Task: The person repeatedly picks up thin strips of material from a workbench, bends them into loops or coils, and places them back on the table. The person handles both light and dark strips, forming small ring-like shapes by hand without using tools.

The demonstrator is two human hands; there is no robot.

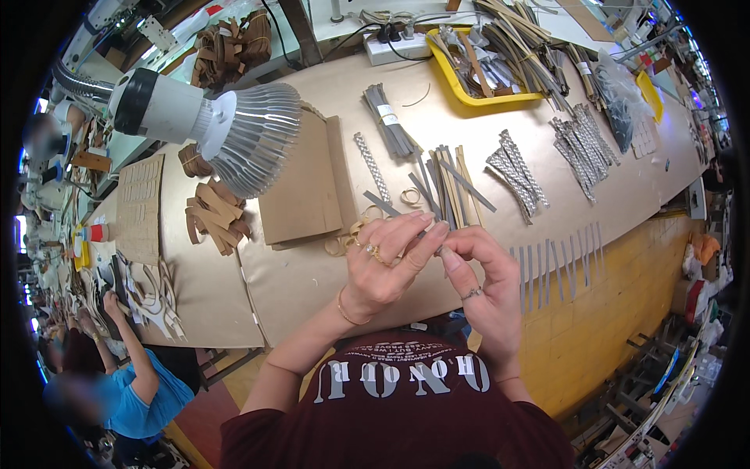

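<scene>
My left hand point(393, 256) and my right hand point(491, 275) meet over the near part of the table, fingertips pinched together. What they pinch is small and mostly hidden by the fingers. Just beyond them lie loose grey strips point(381, 204) and a bunch of tan strips point(448, 186). Curled pale tan strips point(336, 245) sit beside my left hand. Farther off is a banded bundle of grey strips point(386, 117), with a braided strip point(370, 168) left of it.
Braided silver pieces point(517, 177) lie to the right; grey strips point(559, 270) hang along the front edge. A yellow tray point(486, 100) holds strips at the back. A lamp point(242, 133) overhangs a cardboard folder point(301, 191) at left. Another person point(141, 387) works at far left.
</scene>
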